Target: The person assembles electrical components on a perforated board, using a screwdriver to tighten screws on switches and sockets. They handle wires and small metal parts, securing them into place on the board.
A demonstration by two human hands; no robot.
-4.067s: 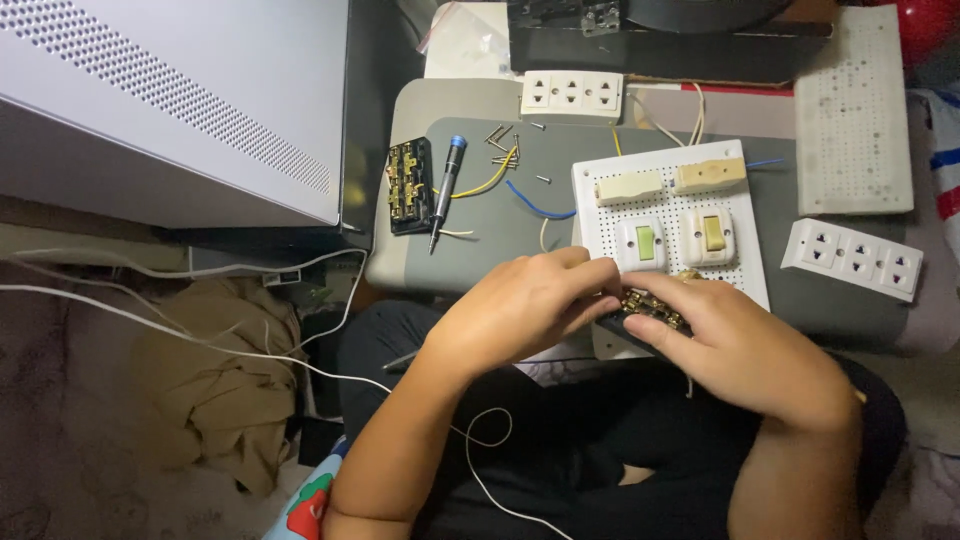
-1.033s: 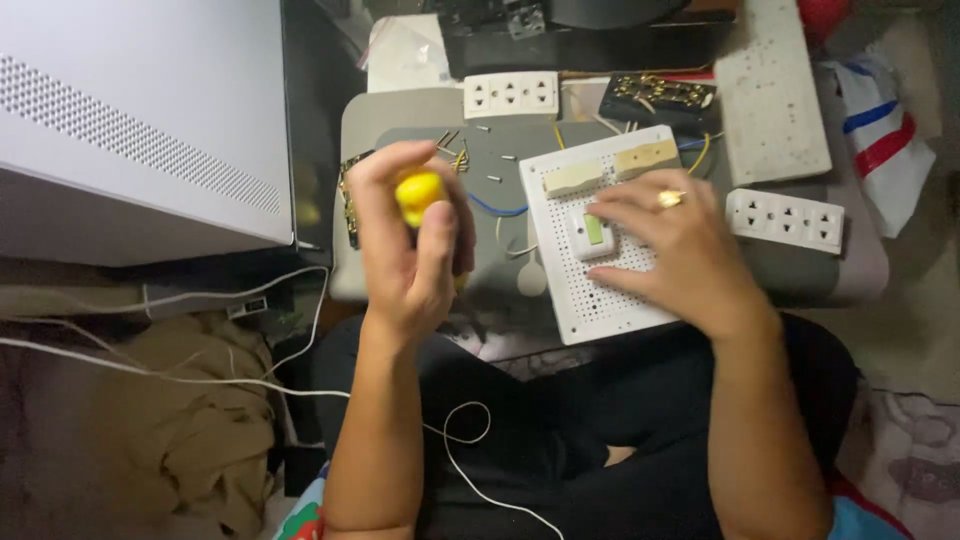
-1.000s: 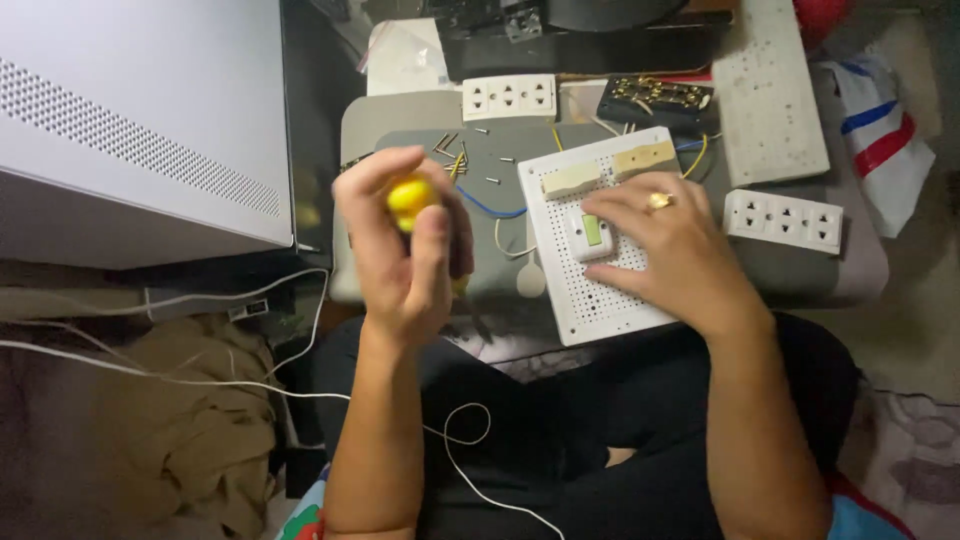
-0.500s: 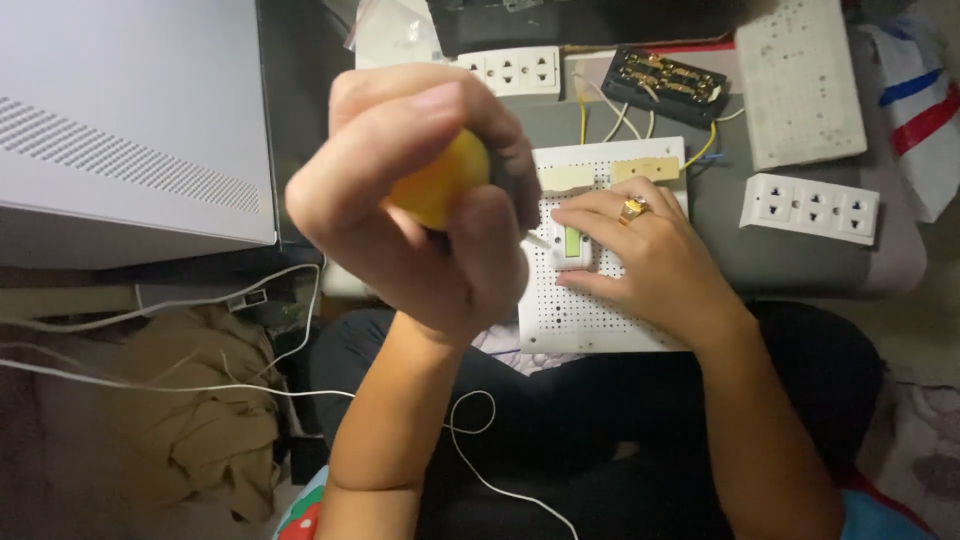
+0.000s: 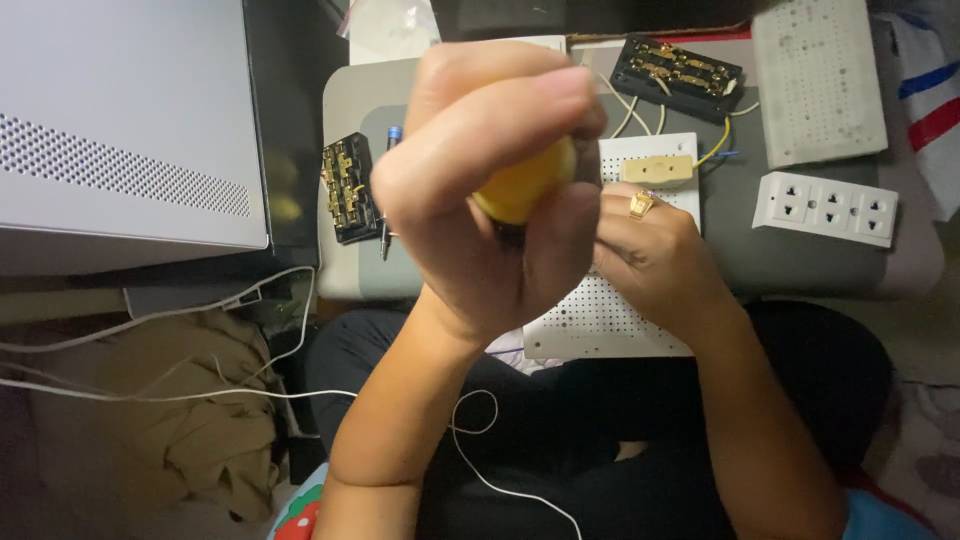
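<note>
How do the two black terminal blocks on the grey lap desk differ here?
The left black terminal block stands lengthwise beside a blue-tipped pen-like tool; the top black terminal block lies slanted beyond the white perforated board. Wires run from the top block toward the board; none are clearly seen on the left block. Both are black with brass contacts, untouched by either hand.

Bare arms, gold ring (image 5: 641, 204), dark trousers (image 5: 600, 440).

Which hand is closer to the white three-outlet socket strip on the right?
The right hand rests on the perforated board beside the socket strip; the left hand, gripping a yellow handle, is farther.
</note>
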